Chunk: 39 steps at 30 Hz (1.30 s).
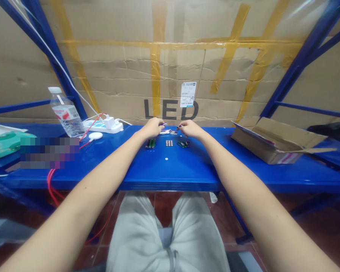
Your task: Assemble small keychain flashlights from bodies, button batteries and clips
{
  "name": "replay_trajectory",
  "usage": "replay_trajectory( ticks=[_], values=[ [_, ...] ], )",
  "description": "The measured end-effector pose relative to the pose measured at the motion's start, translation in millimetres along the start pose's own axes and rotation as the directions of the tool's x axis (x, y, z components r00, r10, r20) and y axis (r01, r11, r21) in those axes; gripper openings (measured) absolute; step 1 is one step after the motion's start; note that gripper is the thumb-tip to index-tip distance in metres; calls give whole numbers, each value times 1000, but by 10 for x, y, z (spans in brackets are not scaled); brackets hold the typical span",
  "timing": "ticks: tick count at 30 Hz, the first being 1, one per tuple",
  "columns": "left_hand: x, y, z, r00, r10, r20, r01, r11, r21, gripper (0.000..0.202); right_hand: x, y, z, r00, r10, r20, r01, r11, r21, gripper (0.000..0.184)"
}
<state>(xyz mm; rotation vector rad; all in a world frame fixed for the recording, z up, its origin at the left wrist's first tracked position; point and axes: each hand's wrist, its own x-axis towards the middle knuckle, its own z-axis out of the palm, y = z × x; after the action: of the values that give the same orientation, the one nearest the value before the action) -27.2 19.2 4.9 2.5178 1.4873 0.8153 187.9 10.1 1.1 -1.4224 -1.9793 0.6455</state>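
Observation:
My left hand [153, 127] is at the back of the blue table, its fingers closed on a small shiny purple-and-silver piece [164, 124]. Facing it, my right hand [190, 129] pinches a small dark reddish piece [179, 127], too small to identify. Between and below the hands lie several slim silvery-purple pieces [169, 132]. Nearer to me, green tube-like pieces [150, 143] lie by my left wrist. Small round silver pieces [169, 143] form a neat block in the middle. Green and dark loop-shaped clips [183, 144] rest below my right hand.
A power strip [113, 126], a white round puck [95, 136] and a water bottle [66, 113] stand left, with red cables [51, 185] and a green packet [8, 141]. At right is an open cardboard box [272, 145]. Taped cardboard [124, 75] backs the blue table [170, 173].

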Motion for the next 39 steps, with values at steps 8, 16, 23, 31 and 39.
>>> replay_trajectory(
  ticks=[8,16,23,31,39],
  values=[
    [-28,-201,-400,922,-388,0,382,907,178,32,-45,-42,-25,1000,12,15,-11,998,-63,19],
    [-258,-306,-562,640,-581,503,552,803,226,16,-79,-82,-18,999,23,29,-20,993,-113,22],
    [-283,-219,-568,626,-549,554,577,804,145,10,-64,-52,-7,999,21,50,-15,993,-117,20],
    [-309,-147,-549,651,-546,526,606,792,73,11,-31,-15,1,998,18,62,-11,993,-113,21],
    [-281,-217,-517,669,-479,568,559,828,41,11,-46,-29,-1,997,21,70,-13,992,-124,21]
  ],
)
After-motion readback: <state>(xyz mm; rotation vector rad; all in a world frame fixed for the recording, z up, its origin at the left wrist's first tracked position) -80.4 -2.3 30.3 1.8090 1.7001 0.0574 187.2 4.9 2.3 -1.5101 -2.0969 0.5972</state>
